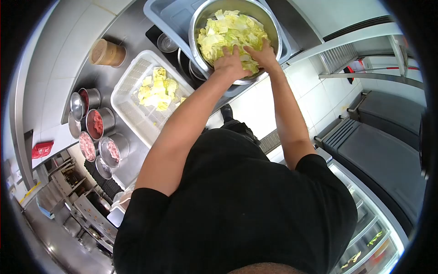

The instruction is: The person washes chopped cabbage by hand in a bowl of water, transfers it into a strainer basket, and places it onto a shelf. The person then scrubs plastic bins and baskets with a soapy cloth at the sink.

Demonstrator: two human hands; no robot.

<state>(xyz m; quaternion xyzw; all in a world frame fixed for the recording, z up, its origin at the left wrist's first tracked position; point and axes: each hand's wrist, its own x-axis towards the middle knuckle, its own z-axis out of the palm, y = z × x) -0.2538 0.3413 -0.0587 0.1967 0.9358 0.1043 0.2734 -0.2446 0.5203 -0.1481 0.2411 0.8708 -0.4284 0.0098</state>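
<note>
Chopped pale-green cabbage (228,34) fills a large steel bowl (195,43), which sits in a blue-grey plastic tub (166,18). Both of my hands rest on the cabbage at the bowl's near side. My left hand (232,65) lies with its fingers spread over the leaves. Close beside it on the right, my right hand (264,57) also has its fingers apart, some tips partly among the pieces. To the left, a white perforated basket (130,112) holds a smaller heap of cabbage pieces (159,91).
Several steel pots of raw meat (96,124) stand on the steel counter at the left. A tan-coloured container (107,53) is behind the basket. A grey-topped unit (378,150) and a glass-fronted display case (365,219) stand on the right, beyond the tiled floor (310,86).
</note>
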